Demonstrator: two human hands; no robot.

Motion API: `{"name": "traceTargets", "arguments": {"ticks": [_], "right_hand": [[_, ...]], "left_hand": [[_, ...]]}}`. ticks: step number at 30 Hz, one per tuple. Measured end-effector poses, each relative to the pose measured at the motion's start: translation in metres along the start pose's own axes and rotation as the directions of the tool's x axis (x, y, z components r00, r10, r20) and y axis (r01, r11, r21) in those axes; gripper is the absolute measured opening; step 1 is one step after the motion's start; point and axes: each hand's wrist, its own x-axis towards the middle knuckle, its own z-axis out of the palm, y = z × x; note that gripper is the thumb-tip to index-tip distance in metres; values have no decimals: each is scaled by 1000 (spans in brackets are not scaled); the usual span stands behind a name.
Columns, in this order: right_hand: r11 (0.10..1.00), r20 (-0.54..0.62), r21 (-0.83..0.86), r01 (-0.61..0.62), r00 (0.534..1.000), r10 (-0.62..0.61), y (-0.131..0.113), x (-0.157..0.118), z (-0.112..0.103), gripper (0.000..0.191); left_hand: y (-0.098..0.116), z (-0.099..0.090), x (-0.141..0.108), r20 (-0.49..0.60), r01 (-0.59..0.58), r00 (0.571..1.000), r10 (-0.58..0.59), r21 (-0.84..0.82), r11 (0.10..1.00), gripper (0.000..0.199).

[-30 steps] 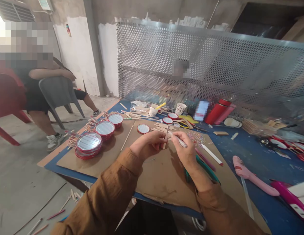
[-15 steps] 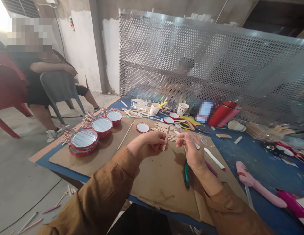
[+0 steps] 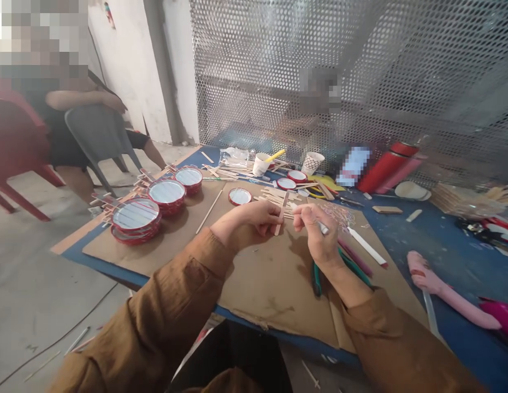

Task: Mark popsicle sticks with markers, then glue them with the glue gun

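Here, the left hand (image 3: 249,221) secures a wooden craft stick (image 3: 282,214) at frame center between closed fingers (image 3: 268,214), above the cardboard sheet (image 3: 262,289), while the right hand (image 3: 317,234) holds a slim white pen (image 3: 323,228) in a narrow pinch just beside it, both hands close for steadiness.

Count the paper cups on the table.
2: a white cup with a yellow stick in it, and a lattice-patterned cup to its right, both at the far side of the blue table.

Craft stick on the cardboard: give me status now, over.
Left hand holding wooden craft stick. Right hand gripping slim white tool, close to the stick. Green-handled pliers lying below the right wrist, not between the hands.
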Motion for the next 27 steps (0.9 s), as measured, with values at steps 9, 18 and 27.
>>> {"name": "traceTargets", "arguments": {"ticks": [9,18,27], "right_hand": [[998,69,26,-64,996,63,2,0,0,49],[996,73,18,-83,994,82,2,1,0,48],[997,75,11,-79,994,78,3,1,0,46]], "left_hand": [[0,-1,-1,18,-30,999,30,-5,1000,14],[-2,-1,1,25,-51,998,51,10,999,14],[-3,-2,1,29,-43,999,42,26,999,14]]}}
